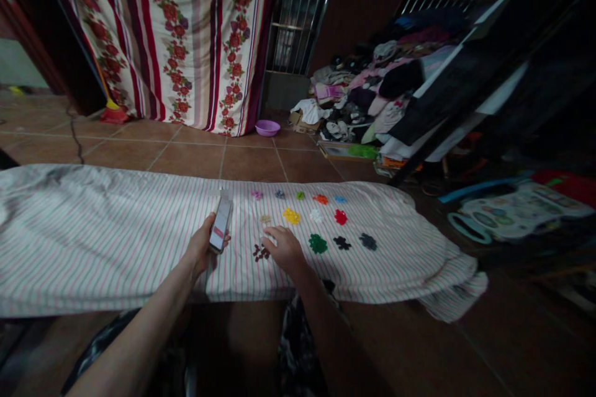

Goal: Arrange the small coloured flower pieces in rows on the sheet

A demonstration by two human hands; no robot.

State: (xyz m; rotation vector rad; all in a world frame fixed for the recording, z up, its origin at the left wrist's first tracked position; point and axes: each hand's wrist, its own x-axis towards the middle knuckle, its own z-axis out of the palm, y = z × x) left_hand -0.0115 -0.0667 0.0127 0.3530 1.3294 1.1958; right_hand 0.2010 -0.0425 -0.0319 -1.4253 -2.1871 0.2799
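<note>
A: Looking down from the head camera, we see our left hand wrapped around a slim white smartphone, its screen tilted up toward us, held just above the pink-and-grey striped cloth that covers the low bench.

B: And our right hand rests palm-down on that cloth, fingers curled narrow at a small pale piece near the fingertips; we cannot tell whether it is pinched or only touched. A dark maroon cluster of little pieces lies just beside that hand.

A: How far along do we judge the sorting to be?

B: Well advanced, we would say. Small heaps already lie apart by colour in loose rows: a yellow heap, a white heap, a red heap, an orange heap, a green heap, a black heap and a dark blue-grey heap. Tiny heaps sit in the far row too. What is left seems to be the maroon cluster and the pale piece at our fingers.

A: Any writing we can read?

B: None. The phone screen shows a red band and pale blocks, too small to read. The flowered striped curtain carries a pattern only, and the round purple plastic bowl on the tiled floor is plain.
</note>
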